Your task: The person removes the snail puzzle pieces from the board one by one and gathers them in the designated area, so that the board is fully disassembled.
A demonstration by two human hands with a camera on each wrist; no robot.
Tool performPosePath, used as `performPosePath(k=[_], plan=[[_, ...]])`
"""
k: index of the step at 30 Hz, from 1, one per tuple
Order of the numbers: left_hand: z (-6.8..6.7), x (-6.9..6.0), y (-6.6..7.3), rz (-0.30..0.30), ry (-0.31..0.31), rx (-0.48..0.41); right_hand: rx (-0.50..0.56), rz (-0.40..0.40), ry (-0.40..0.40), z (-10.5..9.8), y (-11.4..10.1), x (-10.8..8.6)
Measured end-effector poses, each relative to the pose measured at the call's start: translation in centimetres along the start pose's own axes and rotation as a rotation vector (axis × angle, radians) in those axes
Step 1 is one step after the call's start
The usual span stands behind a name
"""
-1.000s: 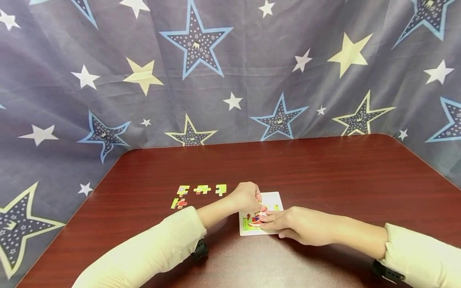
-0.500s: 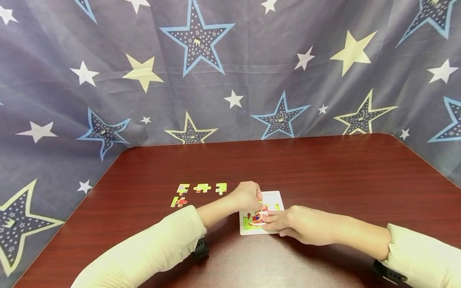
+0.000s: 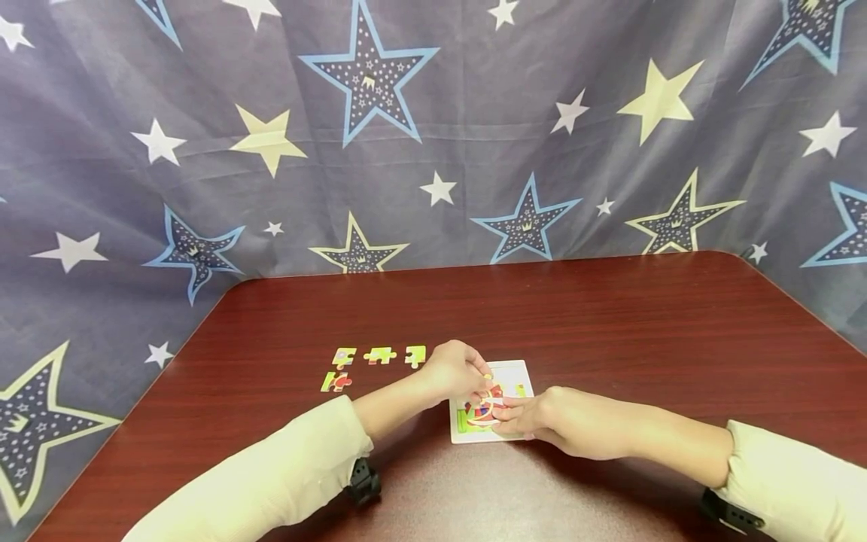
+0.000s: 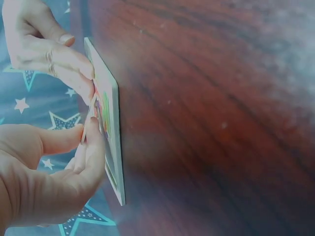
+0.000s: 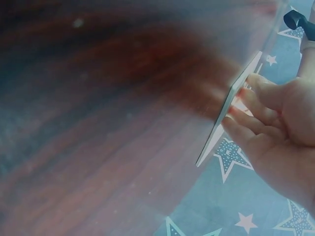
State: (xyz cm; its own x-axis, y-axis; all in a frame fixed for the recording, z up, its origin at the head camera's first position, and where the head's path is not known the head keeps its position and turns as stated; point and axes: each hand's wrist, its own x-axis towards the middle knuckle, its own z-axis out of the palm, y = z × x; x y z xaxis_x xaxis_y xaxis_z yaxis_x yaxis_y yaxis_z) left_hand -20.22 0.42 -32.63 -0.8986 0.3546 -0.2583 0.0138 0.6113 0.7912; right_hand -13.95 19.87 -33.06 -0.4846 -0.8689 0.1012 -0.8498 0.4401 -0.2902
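Observation:
A puzzle tray [image 3: 511, 369] with a white border lies on the table, and coloured puzzle pieces [image 3: 469, 423] in green, red and yellow fill part of it. Over its left side, my left hand [image 3: 452, 373] pinches a thin puzzle piece [image 4: 84, 133] between thumb and fingers, tilted against the tray's picture in the left wrist view. My right hand [image 3: 565, 423] rests its extended fingers on the right part of the tray. In the right wrist view those fingers [image 5: 238, 129] touch the tray's face and edge. Both hands hide much of the picture.
Several loose jigsaw pieces [image 3: 381, 355] lie left of the tray, one [image 3: 336, 382] nearer than the others. The dark red table [image 3: 609, 324] reaches back to a grey curtain [image 3: 460, 90] with stars. Black straps [image 3: 364, 482] show at both wrists.
My left hand has shifted slightly to the left and its fingers have loosened out, showing more of the picture under them. The right hand stays about where it was.

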Motion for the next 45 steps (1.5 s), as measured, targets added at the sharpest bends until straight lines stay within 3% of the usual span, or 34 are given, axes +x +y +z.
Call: performPosePath(k=[8, 16, 22, 27, 37, 42, 45], plan=[[-1.4, -0.1, -0.4, 0.024, 0.084, -0.035, -0.005, -0.012, 0.003, 0.2, 0.1, 0.0], [-3.2, -0.9, -2.1, -0.04, 0.048, -0.134, -0.013, 0.013, -0.015, 0.1, 0.1, -0.2], [-4.9, -1.9, -3.7, -0.058, 0.022, -0.132, -0.042, 0.001, -0.01, 0.0, 0.2, -0.2], [-6.4, -2.7, -5.1, -0.061, 0.044, -0.124, -0.063, -0.007, -0.006, 0.0, 0.2, -0.2], [-8.9, -4.2, -7.6, -0.037, 0.138, -0.031, -0.082, -0.02, 0.005, 0.3, 0.3, -0.1], [-9.8, -4.2, -8.4, -0.042, 0.214, 0.073, -0.08, -0.029, 0.017, 0.3, 0.2, 0.0], [-10.2, -4.1, -8.8, -0.015, 0.256, 0.154, -0.082, -0.039, 0.028, 0.3, 0.2, -0.1]])
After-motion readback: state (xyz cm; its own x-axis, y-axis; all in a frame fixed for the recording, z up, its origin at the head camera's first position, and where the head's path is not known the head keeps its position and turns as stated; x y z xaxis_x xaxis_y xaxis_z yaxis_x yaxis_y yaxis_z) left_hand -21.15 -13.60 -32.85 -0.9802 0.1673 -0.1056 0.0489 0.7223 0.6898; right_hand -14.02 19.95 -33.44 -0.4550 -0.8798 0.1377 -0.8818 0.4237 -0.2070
